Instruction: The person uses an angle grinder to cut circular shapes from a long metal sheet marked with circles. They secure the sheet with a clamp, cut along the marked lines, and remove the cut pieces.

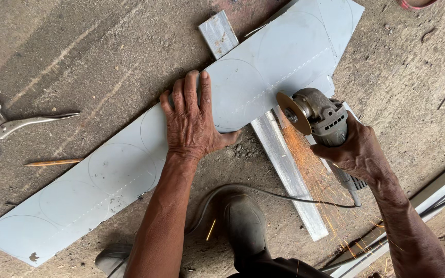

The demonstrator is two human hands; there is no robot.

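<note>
My left hand (191,121) lies flat, fingers spread, pinning the scribed sheet-metal strip (130,164) on the concrete floor (78,46). My right hand (356,149) is wrapped tight round the angle grinder (323,118). Its disc (293,113) is at the strip's edge, probably cutting, throwing sparks over the steel bar (289,175) beneath.

Bare sleeveless forearms, veined left hand (190,121), right hand (356,149); dark worn shoe (243,224), dark trousers

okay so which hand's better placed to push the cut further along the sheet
The right hand, likely: it already holds the angle grinder with its disc throwing sparks at the metal sheet. The left hand lies flat on the sheet, pinning it.
</note>
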